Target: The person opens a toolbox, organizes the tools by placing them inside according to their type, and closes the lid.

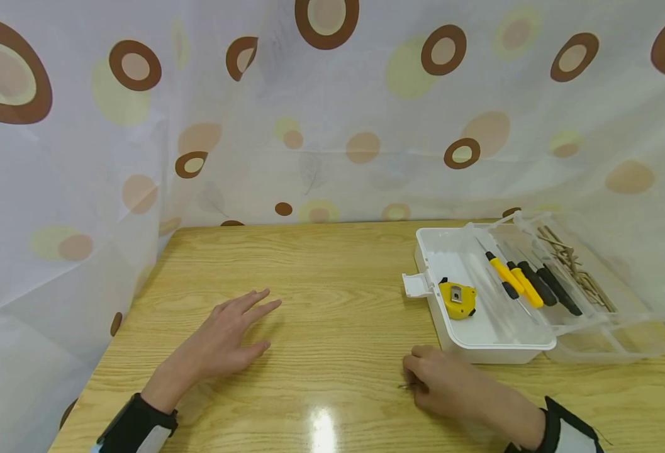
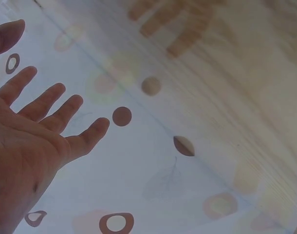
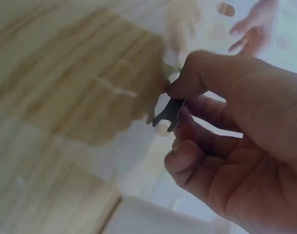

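Observation:
Between thumb and fingers, my right hand (image 1: 445, 384) pinches a small open-ended wrench (image 3: 170, 115). In the right wrist view its forked dark metal end sticks out, while the rest is covered by the fingers. This hand is just above the wooden table, near the front left corner of a white toolbox (image 1: 502, 353). On the left side of the table, my left hand (image 1: 221, 340) hovers with its fingers spread and holds nothing. The left wrist view shows that palm (image 2: 27, 141) bare.
The toolbox lid (image 1: 609, 346) lies open to the right, with brownish metal pieces (image 1: 572, 261) in it. Inside the box are a yellow tape measure (image 1: 458, 299) and several screwdrivers (image 1: 504, 274) with yellow or black handles. A patterned curtain (image 1: 332, 113) hangs behind the table (image 1: 309, 264).

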Motion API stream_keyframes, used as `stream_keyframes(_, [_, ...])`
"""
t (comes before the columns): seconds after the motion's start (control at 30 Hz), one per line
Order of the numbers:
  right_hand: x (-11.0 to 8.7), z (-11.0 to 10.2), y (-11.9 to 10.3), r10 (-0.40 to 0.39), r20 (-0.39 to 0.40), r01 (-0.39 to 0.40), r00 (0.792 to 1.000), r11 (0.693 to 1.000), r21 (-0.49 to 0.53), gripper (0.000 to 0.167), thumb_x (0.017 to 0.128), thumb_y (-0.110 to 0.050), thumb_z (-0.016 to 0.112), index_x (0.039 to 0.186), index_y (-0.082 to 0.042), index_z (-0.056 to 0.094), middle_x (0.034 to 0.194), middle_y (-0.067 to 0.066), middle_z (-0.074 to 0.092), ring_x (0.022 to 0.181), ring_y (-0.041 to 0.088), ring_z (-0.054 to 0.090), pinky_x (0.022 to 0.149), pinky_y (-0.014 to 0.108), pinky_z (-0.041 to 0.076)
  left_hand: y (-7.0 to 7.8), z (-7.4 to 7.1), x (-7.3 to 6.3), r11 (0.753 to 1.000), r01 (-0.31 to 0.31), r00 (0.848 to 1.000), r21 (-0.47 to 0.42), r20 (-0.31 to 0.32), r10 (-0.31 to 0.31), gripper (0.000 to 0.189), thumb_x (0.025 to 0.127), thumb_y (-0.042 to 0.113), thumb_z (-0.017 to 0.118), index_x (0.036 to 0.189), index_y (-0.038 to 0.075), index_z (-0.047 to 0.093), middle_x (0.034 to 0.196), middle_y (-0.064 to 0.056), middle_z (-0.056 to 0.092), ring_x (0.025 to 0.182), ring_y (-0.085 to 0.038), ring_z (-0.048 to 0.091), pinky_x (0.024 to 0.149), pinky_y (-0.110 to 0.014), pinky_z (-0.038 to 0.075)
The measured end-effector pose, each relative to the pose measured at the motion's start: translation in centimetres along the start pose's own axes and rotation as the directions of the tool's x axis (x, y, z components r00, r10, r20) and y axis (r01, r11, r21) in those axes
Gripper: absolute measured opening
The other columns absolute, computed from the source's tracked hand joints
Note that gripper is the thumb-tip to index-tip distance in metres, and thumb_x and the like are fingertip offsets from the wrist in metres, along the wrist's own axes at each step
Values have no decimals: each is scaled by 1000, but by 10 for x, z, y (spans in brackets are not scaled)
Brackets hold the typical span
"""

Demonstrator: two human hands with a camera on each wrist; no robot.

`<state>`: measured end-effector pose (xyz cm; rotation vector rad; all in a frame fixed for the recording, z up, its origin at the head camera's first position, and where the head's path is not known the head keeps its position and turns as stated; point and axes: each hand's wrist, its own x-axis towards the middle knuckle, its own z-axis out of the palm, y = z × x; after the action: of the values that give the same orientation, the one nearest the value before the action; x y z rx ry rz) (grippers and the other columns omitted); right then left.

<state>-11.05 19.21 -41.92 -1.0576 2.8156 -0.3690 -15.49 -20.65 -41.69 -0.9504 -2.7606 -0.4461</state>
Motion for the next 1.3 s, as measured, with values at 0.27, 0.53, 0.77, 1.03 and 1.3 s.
stream_keyframes(0.27, [-8, -20, 8, -129, -316, 116, 940, 991, -59, 19, 80, -4, 82, 90, -19, 77, 84, -12, 69, 75, 0, 48, 61, 16, 44, -3, -1, 2, 999, 14, 1000, 35, -2, -14, 67, 91, 28, 74, 152, 17, 50, 157, -18, 48, 141, -43, 50, 104, -68, 44])
stream_keyframes(0.53, [-31, -74, 38, -228, -692, 163, 685, 974, -159, 53, 104, -51, 46, 92, -10, 78, 75, -4, 74, 62, -3, 58, 54, 7, 42, -5, -3, 6, 1000, 8, 1000, -1, -3, -8, 69, 91, 26, 75, 154, 16, 48, 158, -19, 46, 142, -44, 48, 104, -69, 41])
stream_keyframes(0.77, [-73, -115, 92, 25, -808, -156, 589, 984, -84, 14, 88, -14, 82, 91, -1, 80, 79, 16, 77, 75, -32, 44, 61, 1, 42, 10, 1, 10, 997, -63, 998, -51, -6, 63, 71, 90, 26, 76, 155, 20, 47, 161, -14, 44, 143, -42, 48, 105, -69, 41])
stream_keyframes(1.03, [-109, -128, 151, 642, -609, -641, 466, 719, 267, 45, 106, -27, 55, 125, 12, 65, 119, 38, 63, 92, 30, 65, 77, 45, 50, 34, 5, 13, 976, -211, 977, -47, -24, 210, 74, 89, 27, 78, 156, 22, 46, 160, -14, 45, 143, -39, 49, 104, -66, 45])
stream_keyframes(1.3, [-139, -102, 245, 717, -584, -683, 380, 643, 346, 47, 108, -41, 46, 130, -5, 66, 105, 5, 66, 86, 17, 55, 80, 48, 47, 51, 4, 15, 965, -261, 965, -27, -10, 261, 73, 90, 29, 77, 155, 22, 46, 159, -13, 45, 143, -40, 49, 104, -66, 46])
